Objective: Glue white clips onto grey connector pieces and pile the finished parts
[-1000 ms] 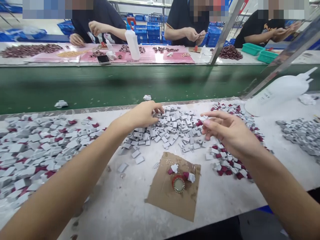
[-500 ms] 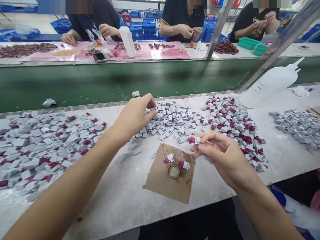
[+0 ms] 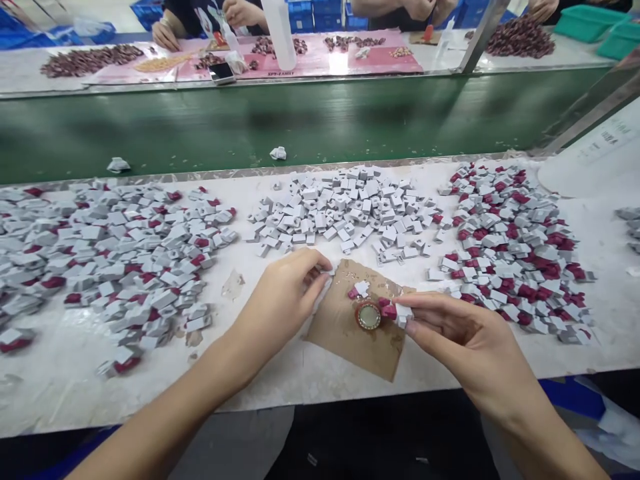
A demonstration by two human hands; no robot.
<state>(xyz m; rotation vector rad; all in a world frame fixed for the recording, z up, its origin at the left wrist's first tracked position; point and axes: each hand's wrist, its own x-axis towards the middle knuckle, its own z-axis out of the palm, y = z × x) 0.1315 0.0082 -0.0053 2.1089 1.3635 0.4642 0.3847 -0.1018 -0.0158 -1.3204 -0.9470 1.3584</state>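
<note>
My left hand (image 3: 287, 293) is closed in a pinch at the cardboard's left edge, with a small grey plastic piece (image 3: 331, 272) just showing at its fingertips. My right hand (image 3: 463, 337) pinches a grey-and-maroon plastic piece (image 3: 403, 314) between thumb and fingers over the cardboard's right side. On the brown cardboard square (image 3: 350, 339) sits a round bottle cap (image 3: 369, 317) with a pale middle. The held piece's maroon end is close to the cap; whether they touch I cannot tell. Another grey-and-maroon piece (image 3: 361, 289) lies just behind the cap.
A heap of plain grey pieces (image 3: 345, 203) lies beyond the cardboard. Grey-and-maroon pieces are heaped at left (image 3: 125, 247) and right (image 3: 515, 247). A white squeeze bottle (image 3: 595, 153) stands far right. Across the green belt (image 3: 250, 123), several people work with their hands.
My left hand has come back from the grey heap to the cardboard with a grey piece. My right hand has lowered its piece towards the cap. The view has tilted down.
</note>
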